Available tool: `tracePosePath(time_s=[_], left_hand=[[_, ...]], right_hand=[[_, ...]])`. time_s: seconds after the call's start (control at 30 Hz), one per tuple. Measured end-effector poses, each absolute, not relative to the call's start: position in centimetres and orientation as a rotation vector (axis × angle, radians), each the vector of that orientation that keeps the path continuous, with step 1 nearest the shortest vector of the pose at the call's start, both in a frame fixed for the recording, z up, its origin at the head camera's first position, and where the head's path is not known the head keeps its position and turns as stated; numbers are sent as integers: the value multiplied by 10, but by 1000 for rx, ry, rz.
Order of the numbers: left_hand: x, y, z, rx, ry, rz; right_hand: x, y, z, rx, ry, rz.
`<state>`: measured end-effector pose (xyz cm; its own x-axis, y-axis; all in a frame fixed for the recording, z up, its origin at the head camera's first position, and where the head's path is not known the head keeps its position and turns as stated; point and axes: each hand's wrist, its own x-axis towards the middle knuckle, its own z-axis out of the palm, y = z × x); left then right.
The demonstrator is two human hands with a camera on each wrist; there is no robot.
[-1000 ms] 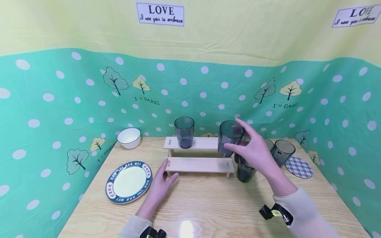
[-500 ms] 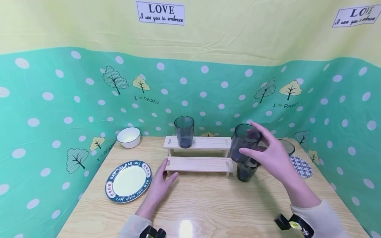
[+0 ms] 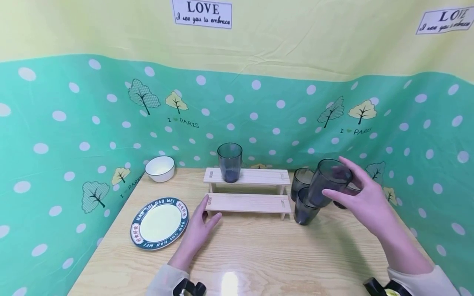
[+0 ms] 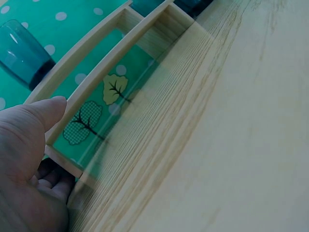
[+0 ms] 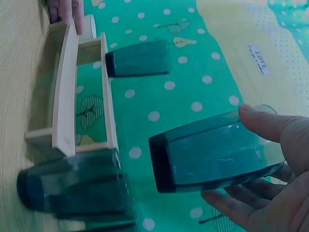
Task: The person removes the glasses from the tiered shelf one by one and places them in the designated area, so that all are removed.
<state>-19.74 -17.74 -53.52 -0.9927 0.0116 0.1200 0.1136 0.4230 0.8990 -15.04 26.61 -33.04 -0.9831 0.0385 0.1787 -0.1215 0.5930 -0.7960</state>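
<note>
My right hand [image 3: 364, 197] grips a dark tinted drinking glass [image 3: 326, 185] by its sides and holds it up, slightly tilted, over other glasses. In the right wrist view thumb and fingers clasp the glass [image 5: 217, 152] near its rim. My left hand [image 3: 198, 226] holds the left end of a two-tier wooden shelf [image 3: 248, 202]; its thumb [image 4: 48, 111] lies against the board while the fingers curl at the end. On the upper tier, towards the left, stands another glass [image 3: 230, 162]. Right of the shelf are a glass [image 3: 300, 185] and a nearer glass [image 3: 305, 211].
A blue-rimmed plate [image 3: 160, 224] lies left of my left hand, and a white bowl [image 3: 160, 169] sits at the back left. Further glass [image 3: 352, 189] shows partly behind my right hand. A polka-dot cloth [image 3: 259, 123] hangs around the table [image 3: 259, 255].
My right hand has carried the glass rightward and a little nearer, away from the shelf's upper tier to above the other glasses. My left hand stays at the shelf.
</note>
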Motion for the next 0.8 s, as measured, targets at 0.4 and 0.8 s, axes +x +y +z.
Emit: tracePosePath(time_s=[0.4,0.8], left_hand=[[-198,-178,-533,-116,-2562,-1628],[-199,-178,-535,-125,-2557,-1630]], right_hand=[[-147,300,-339,-22,-2695,1338],[-151,319,-361,-79,-2749,1239]])
